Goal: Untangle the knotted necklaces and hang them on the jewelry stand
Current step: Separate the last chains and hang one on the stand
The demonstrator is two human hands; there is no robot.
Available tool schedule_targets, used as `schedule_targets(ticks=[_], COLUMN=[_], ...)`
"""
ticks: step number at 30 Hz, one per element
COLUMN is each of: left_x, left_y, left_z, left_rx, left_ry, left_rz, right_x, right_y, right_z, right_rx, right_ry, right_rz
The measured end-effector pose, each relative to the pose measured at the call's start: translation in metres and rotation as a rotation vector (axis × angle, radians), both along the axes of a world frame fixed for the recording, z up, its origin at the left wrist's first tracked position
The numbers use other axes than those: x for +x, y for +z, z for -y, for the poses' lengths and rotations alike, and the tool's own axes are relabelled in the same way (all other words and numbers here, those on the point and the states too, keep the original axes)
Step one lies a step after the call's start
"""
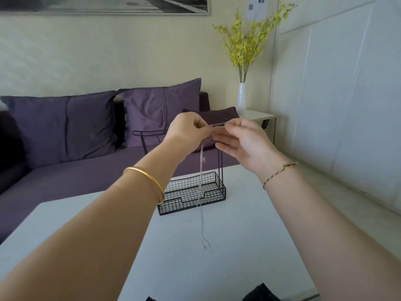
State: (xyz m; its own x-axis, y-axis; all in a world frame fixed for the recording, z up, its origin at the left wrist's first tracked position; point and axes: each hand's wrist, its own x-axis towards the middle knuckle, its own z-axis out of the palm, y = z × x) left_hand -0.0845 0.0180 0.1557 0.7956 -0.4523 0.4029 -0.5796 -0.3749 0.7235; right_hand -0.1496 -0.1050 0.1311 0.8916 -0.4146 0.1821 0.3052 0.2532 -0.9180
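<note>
Two hands [188,131] [243,141], one necklace tangle [201,164], one stand [184,192], three cushions [160,109]

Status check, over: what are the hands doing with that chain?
Left hand and right hand both pinch the necklaces, raised above the table. Loose strands dangle in front of the jewelry stand. Nothing in the way.

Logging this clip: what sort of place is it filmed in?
Most likely a home living room: a purple fabric sofa with matching cushions, a tall white vase of yellow flowers on a small white side table, and a framed black-and-white picture on the wall.
</note>
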Motion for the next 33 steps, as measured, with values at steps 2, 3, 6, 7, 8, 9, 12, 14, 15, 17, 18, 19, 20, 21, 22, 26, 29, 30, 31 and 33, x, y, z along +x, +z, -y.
schedule_targets(ticks=[2,3,6,7,8,9,12,14,15,17,18,19,20,21,22,26,29,30,31,33], left_x=[0.002,0.004,0.009,0.009,0.01,0.008,0.006,0.006,0.006,0.008,0.009,0.009,0.01,0.01,0.01,0.012,0.011,0.011,0.011,0.01], left_y=[-0.001,-0.002,-0.006,-0.007,-0.007,-0.008,-0.011,-0.016,-0.018,-0.023,-0.025,-0.026,-0.029,-0.03,-0.033,-0.039,-0.042,-0.043,-0.044,-0.046], left_z=[0.0,-0.001,-0.008,-0.01,-0.011,-0.011,-0.007,-0.003,-0.002,0.0,0.0,0.0,0.0,0.0,-0.001,-0.002,-0.003,-0.003,-0.003,-0.002], left_rx=[0.038,0.016,-0.145,-0.168,-0.174,-0.177,-0.165,-0.156,-0.161,-0.163,-0.156,-0.143,-0.129,-0.12,-0.112,-0.042,0.031,0.068,0.105,0.147], left_ry=[0.027,0.035,0.04,0.034,0.021,0.005,-0.03,-0.023,-0.016,0.003,0.017,0.029,0.035,0.035,0.035,0.052,0.052,0.056,0.064,0.077], left_rz=[0.04,0.022,-0.13,-0.168,-0.198,-0.226,-0.314,-0.368,-0.391,-0.419,-0.423,-0.421,-0.42,-0.419,-0.416,-0.365,-0.311,-0.273,-0.226,-0.159], right_x=[0.002,0.003,0.003,0.002,0.002,0.002,0.004,0.007,0.009,0.011,0.012,0.013,0.013,0.014,0.014,0.015,0.014,0.013,0.012,0.013], right_y=[-0.001,-0.002,-0.008,-0.011,-0.014,-0.017,-0.029,-0.039,-0.045,-0.055,-0.06,-0.062,-0.064,-0.066,-0.067,-0.073,-0.074,-0.074,-0.074,-0.075], right_z=[-0.001,0.0,0.009,0.011,0.012,0.011,0.002,-0.005,-0.009,-0.016,-0.019,-0.021,-0.023,-0.024,-0.025,-0.018,-0.011,-0.01,-0.009,-0.007], right_rx=[0.043,0.046,0.093,0.109,0.112,0.1,0.035,-0.026,-0.069,-0.134,-0.142,-0.132,-0.114,-0.091,-0.079,-0.163,-0.221,-0.264,-0.296,-0.313], right_ry=[-0.046,-0.084,-0.128,-0.114,-0.099,-0.087,-0.024,0.058,0.1,0.151,0.155,0.147,0.136,0.125,0.111,0.034,-0.003,-0.008,-0.008,-0.007], right_rz=[0.022,0.02,0.007,-0.003,-0.018,-0.039,-0.105,-0.143,-0.154,-0.138,-0.117,-0.093,-0.078,-0.068,-0.061,-0.073,-0.129,-0.171,-0.204,-0.227])
